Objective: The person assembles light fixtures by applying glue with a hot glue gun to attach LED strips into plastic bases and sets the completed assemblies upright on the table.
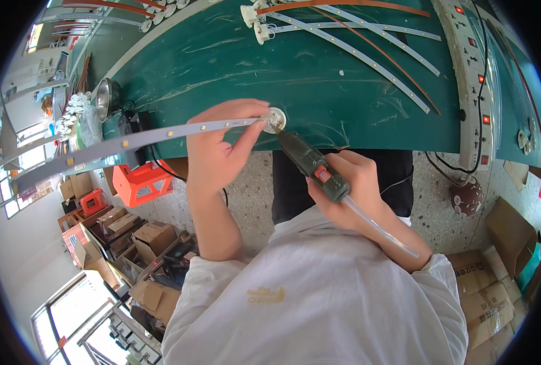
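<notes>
A: How far along is the work?

B: Partway through one joint, I'd judge. The strip (170, 132) meets the white cap (276, 115), and the gun (310, 159) has its nozzle right at the cap. Whether any glue is down, I can't tell, so I'd count that joint as unfinished.

A: Anything further along?

B: Other strips (374, 66) lie at the back of the tabletop (209, 79), some with caps at their left ends. Those look joined, but how firmly doesn't show.

A: Where is the strip relative to the hands?

B: The left hand (218, 143) pinches its end just beside the cap, over the tabletop's near edge; the rest stretches away leftward, past the wrist. The right hand (349, 185) is wrapped around the gun, just right of the cap.
</notes>
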